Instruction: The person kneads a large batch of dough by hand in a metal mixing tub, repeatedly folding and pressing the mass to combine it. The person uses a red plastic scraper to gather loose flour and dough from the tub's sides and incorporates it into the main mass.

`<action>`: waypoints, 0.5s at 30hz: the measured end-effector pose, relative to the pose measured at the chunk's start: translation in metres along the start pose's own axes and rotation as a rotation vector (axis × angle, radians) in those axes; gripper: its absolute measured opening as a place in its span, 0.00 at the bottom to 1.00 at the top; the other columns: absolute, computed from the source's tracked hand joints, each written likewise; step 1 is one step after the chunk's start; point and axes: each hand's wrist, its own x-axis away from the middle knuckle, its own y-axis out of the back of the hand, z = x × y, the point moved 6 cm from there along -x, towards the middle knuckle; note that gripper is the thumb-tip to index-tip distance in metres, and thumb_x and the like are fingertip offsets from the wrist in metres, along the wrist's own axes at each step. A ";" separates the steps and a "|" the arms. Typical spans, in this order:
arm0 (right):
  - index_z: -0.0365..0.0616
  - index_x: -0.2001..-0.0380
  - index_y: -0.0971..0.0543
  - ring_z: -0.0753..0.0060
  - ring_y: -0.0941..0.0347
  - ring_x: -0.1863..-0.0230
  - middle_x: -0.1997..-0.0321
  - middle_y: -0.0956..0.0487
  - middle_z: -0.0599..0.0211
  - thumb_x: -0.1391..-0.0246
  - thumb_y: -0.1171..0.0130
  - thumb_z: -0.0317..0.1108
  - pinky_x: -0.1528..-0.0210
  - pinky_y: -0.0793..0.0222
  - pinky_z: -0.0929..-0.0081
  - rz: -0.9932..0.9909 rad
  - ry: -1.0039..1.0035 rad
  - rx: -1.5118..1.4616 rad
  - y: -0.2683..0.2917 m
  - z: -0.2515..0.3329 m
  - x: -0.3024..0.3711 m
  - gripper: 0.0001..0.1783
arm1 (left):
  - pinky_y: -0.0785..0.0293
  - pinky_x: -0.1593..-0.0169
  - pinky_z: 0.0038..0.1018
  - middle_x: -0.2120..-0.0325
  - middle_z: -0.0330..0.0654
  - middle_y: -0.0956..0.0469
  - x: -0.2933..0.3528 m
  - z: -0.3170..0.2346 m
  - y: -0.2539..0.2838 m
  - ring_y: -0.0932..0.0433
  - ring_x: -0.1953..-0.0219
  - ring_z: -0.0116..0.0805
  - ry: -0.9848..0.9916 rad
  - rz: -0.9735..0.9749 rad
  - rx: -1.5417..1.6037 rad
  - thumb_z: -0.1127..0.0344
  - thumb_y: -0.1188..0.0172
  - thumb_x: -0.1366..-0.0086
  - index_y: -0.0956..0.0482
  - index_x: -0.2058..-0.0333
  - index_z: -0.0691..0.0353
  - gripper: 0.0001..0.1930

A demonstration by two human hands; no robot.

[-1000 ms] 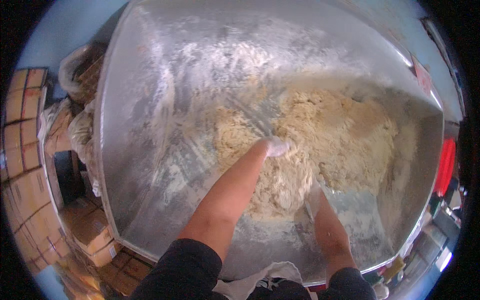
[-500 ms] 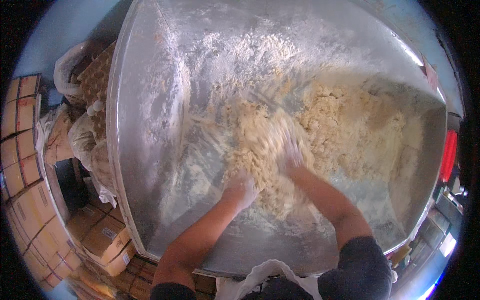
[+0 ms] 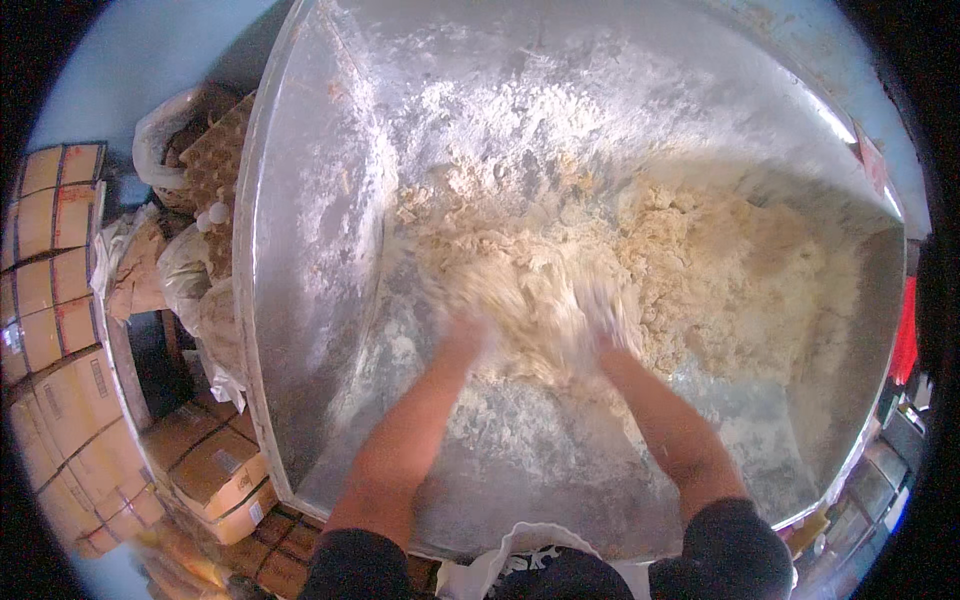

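Observation:
A shaggy, crumbly mass of pale dough (image 3: pixel 530 285) lies in the middle of a large metal trough (image 3: pixel 500 490). My left hand (image 3: pixel 465 335) is at the near left edge of the dough, smeared by motion. On the dough's right side is my right hand (image 3: pixel 607 325), floury and blurred too. Both hands touch the dough, but their fingers are partly buried or too smeared to make out. More crumbly dough (image 3: pixel 735 265) is heaped to the right, against the far wall. Dry flour clings to the trough's walls and bottom.
High metal sides enclose the trough all around. Left of it are stacked cardboard boxes (image 3: pixel 75 405), egg trays (image 3: pixel 215 150) with a few eggs, and plastic bags (image 3: pixel 190 275). A red thing (image 3: pixel 904 330) shows beyond the right wall.
The loose dough has shifted and spread toward the far left. My left hand has moved farther in and slightly left; my right hand has shifted a little right. The view has tilted slightly.

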 end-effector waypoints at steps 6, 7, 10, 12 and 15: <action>0.52 0.31 0.48 0.41 0.61 0.27 0.26 0.57 0.48 0.39 0.66 0.55 0.29 0.66 0.49 0.060 0.083 0.097 0.003 0.033 0.060 0.36 | 0.34 0.43 0.44 0.52 0.60 0.27 -0.073 0.094 0.050 0.26 0.51 0.57 0.384 -0.263 0.283 0.58 0.44 0.42 0.25 0.52 0.63 0.21; 0.52 0.31 0.48 0.41 0.62 0.27 0.26 0.57 0.48 0.40 0.65 0.55 0.29 0.66 0.48 0.033 0.082 0.110 0.011 0.036 0.027 0.36 | 0.32 0.45 0.44 0.56 0.61 0.25 -0.081 0.096 0.044 0.25 0.53 0.57 0.404 -0.124 0.270 0.58 0.42 0.44 0.24 0.55 0.66 0.21; 0.51 0.31 0.47 0.42 0.62 0.27 0.27 0.56 0.49 0.41 0.61 0.53 0.29 0.67 0.48 -0.146 0.015 0.130 0.032 0.040 -0.107 0.37 | 0.31 0.46 0.45 0.59 0.61 0.24 -0.083 0.101 0.043 0.25 0.55 0.58 0.370 -0.184 0.278 0.62 0.42 0.46 0.23 0.58 0.68 0.19; 0.51 0.32 0.47 0.42 0.62 0.27 0.27 0.56 0.49 0.42 0.58 0.52 0.29 0.67 0.47 -0.209 -0.108 0.135 0.032 0.042 -0.187 0.37 | 0.30 0.48 0.45 0.60 0.60 0.23 -0.080 0.097 0.035 0.24 0.55 0.57 0.265 -0.056 0.192 0.65 0.44 0.47 0.23 0.59 0.69 0.17; 0.51 0.32 0.47 0.43 0.63 0.27 0.27 0.55 0.49 0.43 0.55 0.50 0.29 0.67 0.46 -0.217 -0.201 0.146 0.014 0.055 -0.228 0.38 | 0.29 0.48 0.43 0.59 0.60 0.23 -0.047 0.092 0.029 0.24 0.55 0.55 0.334 0.022 0.340 0.65 0.44 0.47 0.23 0.57 0.70 0.19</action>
